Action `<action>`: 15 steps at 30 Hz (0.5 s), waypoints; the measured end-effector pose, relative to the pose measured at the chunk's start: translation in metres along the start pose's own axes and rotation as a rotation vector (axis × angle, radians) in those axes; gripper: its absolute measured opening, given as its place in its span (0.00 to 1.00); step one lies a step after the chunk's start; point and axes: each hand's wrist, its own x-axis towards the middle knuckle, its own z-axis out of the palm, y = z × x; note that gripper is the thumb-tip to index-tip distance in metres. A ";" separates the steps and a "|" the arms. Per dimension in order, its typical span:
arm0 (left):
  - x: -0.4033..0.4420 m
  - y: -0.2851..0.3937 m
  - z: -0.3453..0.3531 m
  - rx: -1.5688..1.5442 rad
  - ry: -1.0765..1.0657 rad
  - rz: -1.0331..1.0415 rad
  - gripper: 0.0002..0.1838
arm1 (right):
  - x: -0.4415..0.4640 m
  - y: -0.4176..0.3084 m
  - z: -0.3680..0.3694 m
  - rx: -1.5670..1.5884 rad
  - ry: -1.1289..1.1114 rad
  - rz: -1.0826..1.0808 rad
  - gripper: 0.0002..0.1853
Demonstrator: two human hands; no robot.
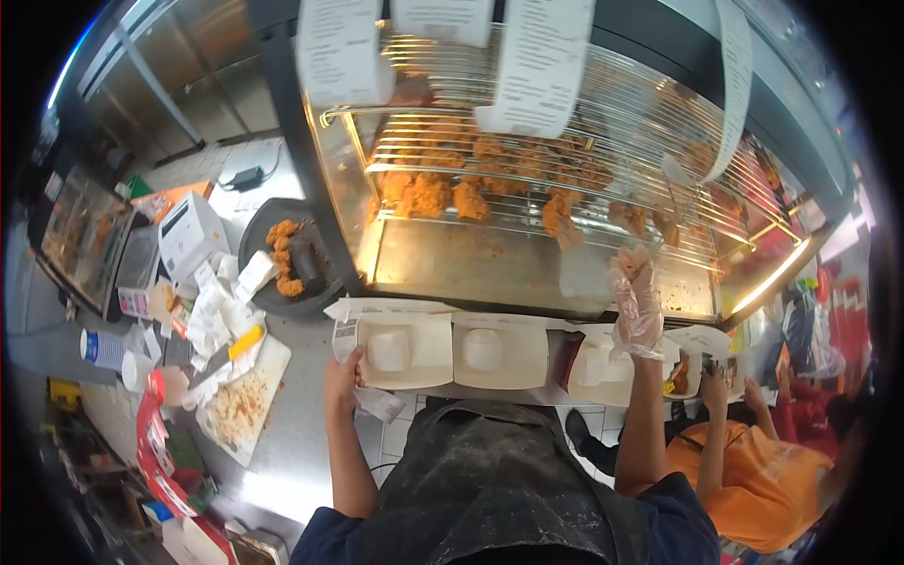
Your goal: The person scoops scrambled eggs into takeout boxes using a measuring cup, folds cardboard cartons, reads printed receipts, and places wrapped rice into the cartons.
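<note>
At the left end of a row of open cardboard boxes, my left hand (345,379) is closed on the side of the first box (428,365). A printed paper slip (379,405) hangs just below that hand. White round-edged tubs (388,351) sit in the first box and the second box (524,363). My right hand (637,299), in a clear plastic glove, is raised at the front of the lit display cabinet (443,254). Its fingers point up toward the fried chicken (562,212) on the wire rack and look stretched out, with nothing clearly held.
Printed order slips (539,71) hang before the cabinet. At left are a black pan (311,282) with chicken pieces, a yellow-handled knife (226,356), a crumb-covered cutting board (250,405) and stacked cups (102,347). A co-worker in orange (753,480) stands close on my right.
</note>
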 end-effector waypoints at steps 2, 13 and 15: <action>0.004 0.000 0.010 0.005 -0.016 0.003 0.11 | 0.006 -0.026 -0.026 -0.429 -0.117 -0.061 0.29; -0.029 -0.035 0.032 -0.322 0.483 0.181 0.17 | 0.168 -0.062 -0.075 -1.178 -0.529 -0.487 0.25; -0.055 -0.042 0.042 -0.362 0.556 0.229 0.19 | 0.105 -0.083 -0.037 -1.180 -0.676 -0.286 0.28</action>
